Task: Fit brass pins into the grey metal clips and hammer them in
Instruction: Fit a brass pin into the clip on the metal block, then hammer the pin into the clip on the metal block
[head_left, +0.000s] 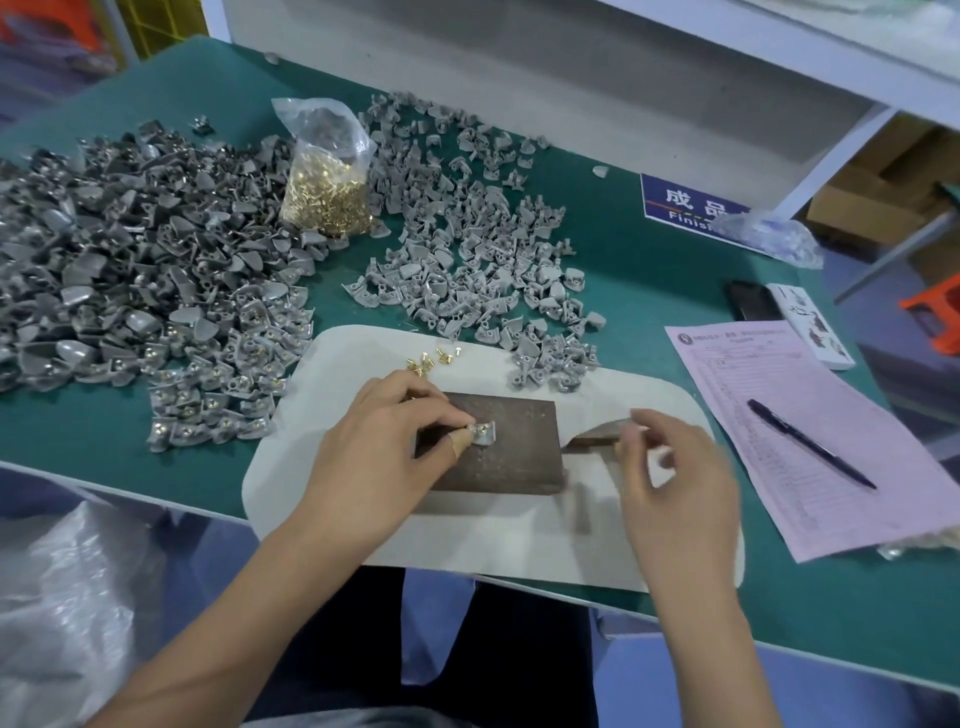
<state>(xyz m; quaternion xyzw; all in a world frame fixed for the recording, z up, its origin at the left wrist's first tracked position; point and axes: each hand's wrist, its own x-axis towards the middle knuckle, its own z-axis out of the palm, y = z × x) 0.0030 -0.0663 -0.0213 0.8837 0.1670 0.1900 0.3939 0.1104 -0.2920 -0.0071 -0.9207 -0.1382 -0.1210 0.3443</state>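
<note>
- Left hand (384, 436) pinches a grey metal clip (483, 432) between thumb and forefinger, holding it down on a dark metal block (493, 457); brass shows in the clip's hole. Thumb tip wears a tan plaster.
- Right hand (675, 467) is motion-blurred, fingers curled near a hammer (592, 441); hammer head lies just right of the block, handle a blurred streak below. Cannot tell if the hand actually grips it.
- Block sits on a white pad (322, 415) at the near table edge.
- Loose brass pins (428, 359), a small scatter, lie on the pad behind the left hand.
- Clear bag of brass pins (327, 182) stands upright further back, between the two clip heaps.
- Big heap of grey clips on the left (130, 249); the ones nearest the pad show brass in them.
- Looser spread of clips on the right (467, 249), lighter grey; a few spill onto the pad's far edge, just behind the block.
- Green table (649, 270) carries it all.
- Pink form (779, 426) right of the pad, black pen (810, 444) lying on it.
- Dark phone (750, 300) and a white printed card (810, 325) beyond the form.
- Blue sign (685, 205) with white characters at the back, crumpled clear plastic (769, 234) partly over it.
- White plastic sack (67, 597) at bottom left, below table edge.
</note>
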